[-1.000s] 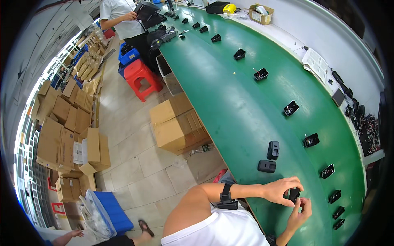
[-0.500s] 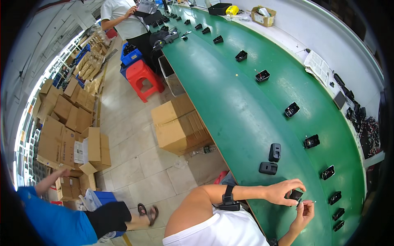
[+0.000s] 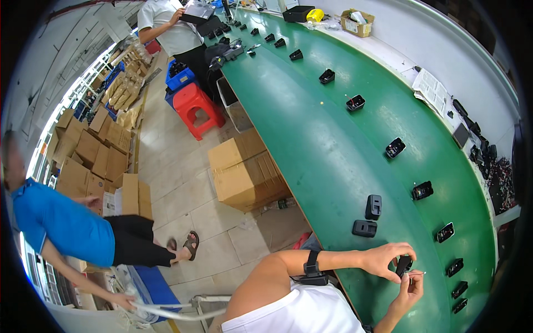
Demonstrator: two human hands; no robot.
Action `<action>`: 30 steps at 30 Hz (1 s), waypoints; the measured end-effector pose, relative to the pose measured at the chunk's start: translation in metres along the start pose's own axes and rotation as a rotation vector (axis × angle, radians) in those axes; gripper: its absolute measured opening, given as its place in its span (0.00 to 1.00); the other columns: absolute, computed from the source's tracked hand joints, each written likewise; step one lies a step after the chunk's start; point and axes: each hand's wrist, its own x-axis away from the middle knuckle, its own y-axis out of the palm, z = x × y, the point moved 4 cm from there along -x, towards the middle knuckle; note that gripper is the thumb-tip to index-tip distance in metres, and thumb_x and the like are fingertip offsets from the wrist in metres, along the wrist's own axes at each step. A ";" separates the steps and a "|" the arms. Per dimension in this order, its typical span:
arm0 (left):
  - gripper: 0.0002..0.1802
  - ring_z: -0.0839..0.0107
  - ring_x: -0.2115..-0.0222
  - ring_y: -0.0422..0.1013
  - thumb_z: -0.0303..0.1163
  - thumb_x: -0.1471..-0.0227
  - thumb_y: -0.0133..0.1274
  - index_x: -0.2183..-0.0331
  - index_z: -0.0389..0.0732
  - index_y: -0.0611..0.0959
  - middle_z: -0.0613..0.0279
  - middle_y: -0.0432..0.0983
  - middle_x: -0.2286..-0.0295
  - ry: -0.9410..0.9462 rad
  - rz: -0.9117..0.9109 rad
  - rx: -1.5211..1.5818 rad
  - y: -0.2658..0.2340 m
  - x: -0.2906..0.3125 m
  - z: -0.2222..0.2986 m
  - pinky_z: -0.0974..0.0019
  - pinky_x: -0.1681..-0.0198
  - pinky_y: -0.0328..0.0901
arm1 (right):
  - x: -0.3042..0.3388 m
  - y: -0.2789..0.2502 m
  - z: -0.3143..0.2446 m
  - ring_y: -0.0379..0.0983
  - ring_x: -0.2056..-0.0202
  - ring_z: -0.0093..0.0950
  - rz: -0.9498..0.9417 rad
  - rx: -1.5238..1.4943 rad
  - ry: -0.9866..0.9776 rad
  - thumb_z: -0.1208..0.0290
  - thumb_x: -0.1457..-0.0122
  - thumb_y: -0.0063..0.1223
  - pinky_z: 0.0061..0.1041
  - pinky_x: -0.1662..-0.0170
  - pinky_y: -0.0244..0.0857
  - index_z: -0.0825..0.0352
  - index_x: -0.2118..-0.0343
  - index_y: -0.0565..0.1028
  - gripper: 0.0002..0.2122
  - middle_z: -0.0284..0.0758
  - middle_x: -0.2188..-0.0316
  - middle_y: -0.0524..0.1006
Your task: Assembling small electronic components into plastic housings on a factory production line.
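Note:
Above the green table (image 3: 311, 161), my left hand (image 3: 383, 261) pinches a small black plastic case (image 3: 404, 266) between thumb and fingers. Close against its right side, my right hand (image 3: 410, 291) is closed on a thin piece with a pale tip; its kind is too small to make out. Just beyond my left hand lie two black plastic shells, one upright-looking shell (image 3: 373, 206) and one turned sideways (image 3: 364, 228). A dark strap with a small box (image 3: 312, 269) is round my left wrist.
A curved row of open black housings (image 3: 395, 147) runs along the table. Someone in a blue shirt (image 3: 66, 222) stands left, holding a pale handle (image 3: 177, 315); another person (image 3: 172, 28) stands at the far end. A carton (image 3: 247, 172) and a red stool (image 3: 197, 111) flank the table.
The black case has turned in my left hand and now stands more upright. At left, the person in blue has swung further into view, one hand now on a pale handle.

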 end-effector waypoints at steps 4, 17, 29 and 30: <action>0.34 0.63 0.56 0.67 0.37 0.63 0.67 0.54 0.38 0.71 0.56 0.63 0.53 0.003 -0.003 0.023 0.000 0.001 0.002 0.63 0.59 0.71 | -0.001 0.002 -0.008 0.60 0.66 0.20 -0.017 0.089 -0.042 0.80 0.42 0.50 0.17 0.60 0.56 0.70 0.72 0.67 0.05 0.32 0.68 0.64; 0.34 0.59 0.57 0.69 0.33 0.68 0.68 0.56 0.39 0.73 0.57 0.64 0.52 0.074 -0.057 -0.088 -0.002 0.001 0.016 0.59 0.55 0.68 | -0.001 -0.004 -0.011 0.61 0.67 0.21 -0.081 0.215 -0.033 0.82 0.45 0.52 0.19 0.62 0.59 0.71 0.74 0.68 0.05 0.34 0.67 0.64; 0.34 0.56 0.53 0.69 0.35 0.69 0.68 0.56 0.40 0.76 0.54 0.71 0.53 0.197 -0.010 -0.183 0.005 -0.002 0.015 0.56 0.51 0.65 | 0.000 -0.006 -0.003 0.65 0.51 0.32 -0.078 0.159 -0.011 0.81 0.49 0.53 0.31 0.49 0.60 0.72 0.70 0.72 0.04 0.43 0.50 0.66; 0.34 0.56 0.53 0.69 0.35 0.69 0.68 0.56 0.40 0.76 0.54 0.71 0.53 0.198 -0.011 -0.181 0.006 -0.003 0.016 0.56 0.51 0.65 | 0.002 -0.009 0.006 0.65 0.50 0.32 -0.119 0.092 0.112 0.81 0.48 0.52 0.29 0.50 0.61 0.73 0.69 0.72 0.04 0.44 0.48 0.65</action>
